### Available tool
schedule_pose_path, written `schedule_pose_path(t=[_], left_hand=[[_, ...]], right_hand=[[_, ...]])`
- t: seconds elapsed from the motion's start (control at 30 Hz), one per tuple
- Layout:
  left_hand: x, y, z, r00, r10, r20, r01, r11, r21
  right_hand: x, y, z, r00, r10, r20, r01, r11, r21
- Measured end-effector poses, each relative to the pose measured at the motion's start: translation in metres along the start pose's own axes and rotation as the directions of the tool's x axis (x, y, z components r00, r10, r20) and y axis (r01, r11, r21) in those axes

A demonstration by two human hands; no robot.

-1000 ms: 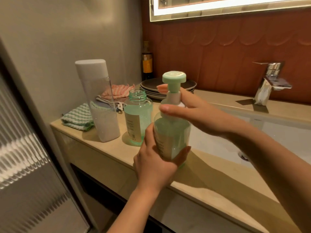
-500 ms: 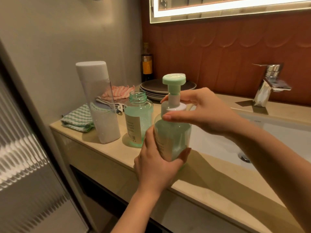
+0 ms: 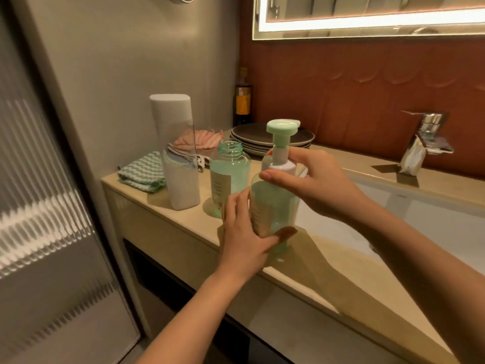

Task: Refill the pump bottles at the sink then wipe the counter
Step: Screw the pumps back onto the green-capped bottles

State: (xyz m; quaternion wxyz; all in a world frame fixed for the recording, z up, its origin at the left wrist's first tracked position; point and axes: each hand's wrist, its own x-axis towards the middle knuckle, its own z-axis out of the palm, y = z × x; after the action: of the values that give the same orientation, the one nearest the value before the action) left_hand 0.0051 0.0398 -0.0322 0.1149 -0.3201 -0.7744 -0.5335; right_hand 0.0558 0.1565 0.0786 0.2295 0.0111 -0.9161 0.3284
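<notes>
Beige counter (image 3: 168, 227) runs from centre left to lower right, sink (image 3: 433, 222) at right. Head view: pump bottle (image 3: 274, 203) stands at frame centre on the counter's front edge. Left hand (image 3: 246, 239) grips its lower body from the near side; right hand (image 3: 315, 183) pinches the white collar under the green pump head. Open refill bottle (image 3: 229, 177) just left, white container (image 3: 178, 153) further left, cloths (image 3: 143, 173) behind.
</notes>
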Motion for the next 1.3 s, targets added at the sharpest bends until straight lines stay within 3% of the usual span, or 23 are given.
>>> schedule_pose_path(t=[0.1,0.17,0.23,0.37,0.53,0.9,1.3], left_hand=[[0.002,-0.004,-0.006,0.993,0.020,-0.120,-0.031,0.996,-0.088],[0.011,-0.005,-0.013,0.959,-0.043,-0.281,-0.001,0.988,-0.152],[0.023,-0.002,-0.024,0.930,-0.120,-0.348,0.055,0.980,-0.191],[0.052,-0.009,-0.041,0.949,-0.239,-0.204,0.215,0.967,-0.137],[0.070,-0.020,-0.044,0.956,-0.292,0.020,0.291,0.940,-0.180],[0.046,-0.021,-0.071,0.964,-0.176,-0.201,0.172,0.984,-0.038],[0.026,-0.009,-0.117,0.973,-0.105,-0.205,0.075,0.986,-0.148]], right_hand=[[0.000,0.001,0.001,1.000,-0.004,0.004,0.004,1.000,-0.013],[-0.001,0.002,0.001,1.000,-0.001,-0.001,0.001,1.000,0.001],[-0.002,0.001,0.002,1.000,0.005,-0.011,-0.004,1.000,0.018],[-0.004,0.001,0.007,0.999,0.026,-0.047,-0.024,0.999,0.042],[-0.004,0.002,0.011,0.995,0.023,-0.098,-0.021,1.000,0.014],[0.027,0.007,0.029,0.987,0.057,-0.148,-0.056,0.998,0.011],[0.080,0.004,0.063,0.986,0.084,-0.144,-0.098,0.991,-0.096]])
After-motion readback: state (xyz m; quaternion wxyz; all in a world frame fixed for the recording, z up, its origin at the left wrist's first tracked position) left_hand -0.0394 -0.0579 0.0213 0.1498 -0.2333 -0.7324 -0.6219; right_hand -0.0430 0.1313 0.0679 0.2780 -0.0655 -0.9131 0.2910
